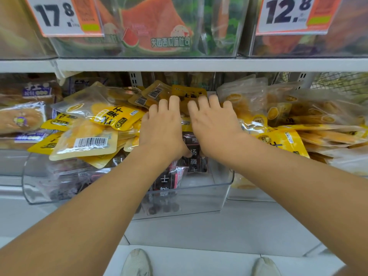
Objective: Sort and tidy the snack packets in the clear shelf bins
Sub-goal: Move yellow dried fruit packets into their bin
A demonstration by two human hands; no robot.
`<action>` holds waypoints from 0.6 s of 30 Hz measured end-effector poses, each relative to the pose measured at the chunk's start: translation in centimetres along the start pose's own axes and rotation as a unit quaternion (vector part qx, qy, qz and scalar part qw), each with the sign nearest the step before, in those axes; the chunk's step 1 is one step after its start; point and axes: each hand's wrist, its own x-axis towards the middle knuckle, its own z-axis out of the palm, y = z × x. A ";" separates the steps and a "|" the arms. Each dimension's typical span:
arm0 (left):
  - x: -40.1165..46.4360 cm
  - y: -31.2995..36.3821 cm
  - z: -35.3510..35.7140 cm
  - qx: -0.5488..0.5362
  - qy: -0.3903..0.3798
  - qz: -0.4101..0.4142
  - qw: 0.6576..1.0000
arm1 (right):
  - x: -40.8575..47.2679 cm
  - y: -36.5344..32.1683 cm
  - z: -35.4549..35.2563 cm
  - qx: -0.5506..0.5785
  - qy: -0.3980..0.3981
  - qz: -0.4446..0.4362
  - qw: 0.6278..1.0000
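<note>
Two hands: both are extended into the middle clear bin (219,188), side by side, palms down.
Left hand (162,126): fingers are held straight and slightly spread, laid flat on the heap of yellow packets; nothing is gripped.
Right hand (214,124): fingers are likewise straight and spread, resting on the packets at the middle of the bin; nothing is seen to be pinched, though the thumb is hidden beneath the palm.
Yellow dried-mango packets (111,116): piled loosely in the middle bin, lying at mixed angles, some face up, some with the barcode side up; several are hung over the bin's front left edge.
Barcode-up packet (85,143): lies at the front left of the heap, tilted, overlapping other yellow packets.
Upright yellow packet (189,92): stands at the back of the bin, just beyond the fingertips of both hands; contact cannot be told.
Dark plum packets (194,156): seen under and between the wrists, lower in the same bin, below the yellow layer, visible through the clear front wall.
Right-hand bin pile (298,120): more yellow and clear mango packets are stacked beside the right hand, touching its outer edge.
Bread packets (22,116): held in the bin to the far left, well apart from the hands.
Upper shelf (179,64): carries clear bins with watermelon-print packets (159,30) and two price tags, 17.8 (57,14) and 12.8 (288,12).
Floor: two pale shoes (137,263) are seen below the shelf.
</note>
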 end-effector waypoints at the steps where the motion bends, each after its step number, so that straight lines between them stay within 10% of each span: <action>1: 0.1 0.0 0.2 0.016 -0.009 0.000 1.000 | 0.1 0.1 0.0 0.001 -0.026 0.004 1.000; 12: 0.4 0.7 -0.3 0.046 -0.026 0.000 0.999 | -2.4 1.2 -1.4 0.085 0.010 -0.043 0.995; 18: -1.3 1.7 -4.4 -0.179 0.030 0.091 0.979 | -8.0 11.0 -3.2 0.255 0.109 0.099 0.956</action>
